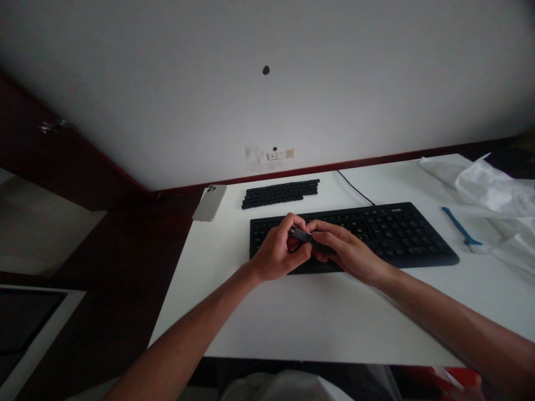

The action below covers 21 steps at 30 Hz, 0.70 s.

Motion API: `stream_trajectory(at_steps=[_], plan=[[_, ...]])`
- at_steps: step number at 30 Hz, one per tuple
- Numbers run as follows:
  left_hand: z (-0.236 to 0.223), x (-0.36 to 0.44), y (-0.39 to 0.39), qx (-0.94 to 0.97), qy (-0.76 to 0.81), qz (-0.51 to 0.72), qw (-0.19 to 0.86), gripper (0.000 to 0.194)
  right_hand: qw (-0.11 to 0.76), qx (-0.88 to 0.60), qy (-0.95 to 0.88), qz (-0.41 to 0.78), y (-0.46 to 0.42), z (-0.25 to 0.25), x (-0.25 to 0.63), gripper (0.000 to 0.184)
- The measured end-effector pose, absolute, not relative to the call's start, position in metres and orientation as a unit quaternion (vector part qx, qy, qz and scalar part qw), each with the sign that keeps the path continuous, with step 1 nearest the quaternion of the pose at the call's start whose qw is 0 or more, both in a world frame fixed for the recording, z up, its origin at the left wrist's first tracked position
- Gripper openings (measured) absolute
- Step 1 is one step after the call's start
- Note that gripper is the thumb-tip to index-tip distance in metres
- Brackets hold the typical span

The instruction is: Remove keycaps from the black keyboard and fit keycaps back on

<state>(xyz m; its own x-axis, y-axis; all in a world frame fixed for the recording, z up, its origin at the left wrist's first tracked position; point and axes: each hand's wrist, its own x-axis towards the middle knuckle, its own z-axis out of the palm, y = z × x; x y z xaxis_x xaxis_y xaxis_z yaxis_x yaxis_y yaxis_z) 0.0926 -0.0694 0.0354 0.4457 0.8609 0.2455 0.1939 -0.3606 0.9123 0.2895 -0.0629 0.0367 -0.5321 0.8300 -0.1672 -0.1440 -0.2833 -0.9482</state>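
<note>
Both my hands meet over the left half of a black keyboard point(388, 231) on a white table point(267, 317). My left hand point(278, 250) is curled with its thumb and fingers pinched on one end of a small dark bar-shaped object point(301, 235). My right hand point(346, 250) grips the other end of the same object, fingers closed around it. What the object is stays unclear in the dim light. Behind the keyboard lie rows of loose black keycaps point(280, 193).
A pale phone point(209, 202) lies face down at the table's back left corner. A blue tool point(460, 225) and crumpled white plastic point(489, 195) lie at the right. The keyboard's cable point(355, 190) runs to the back edge. Wall sockets point(281, 154) sit low on the wall.
</note>
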Motion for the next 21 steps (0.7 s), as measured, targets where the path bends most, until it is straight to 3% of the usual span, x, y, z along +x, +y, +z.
stream_trajectory(at_steps=[16, 19, 21], plan=[[0.039, 0.091, -0.067, 0.742, 0.371, 0.396, 0.394, 0.031, 0.336, -0.341, -0.48, 0.735, -0.059, 0.039, 0.293, 0.025], [0.036, 0.085, -0.061, 0.732, 0.382, 0.435, 0.36, 0.037, 0.369, -0.364, -0.515, 0.683, -0.05, 0.046, 0.302, 0.027], [0.033, 0.077, -0.053, 0.712, 0.419, 0.466, 0.317, 0.031, 0.409, -0.398, -0.568, 0.593, -0.039, 0.049, 0.314, 0.027]])
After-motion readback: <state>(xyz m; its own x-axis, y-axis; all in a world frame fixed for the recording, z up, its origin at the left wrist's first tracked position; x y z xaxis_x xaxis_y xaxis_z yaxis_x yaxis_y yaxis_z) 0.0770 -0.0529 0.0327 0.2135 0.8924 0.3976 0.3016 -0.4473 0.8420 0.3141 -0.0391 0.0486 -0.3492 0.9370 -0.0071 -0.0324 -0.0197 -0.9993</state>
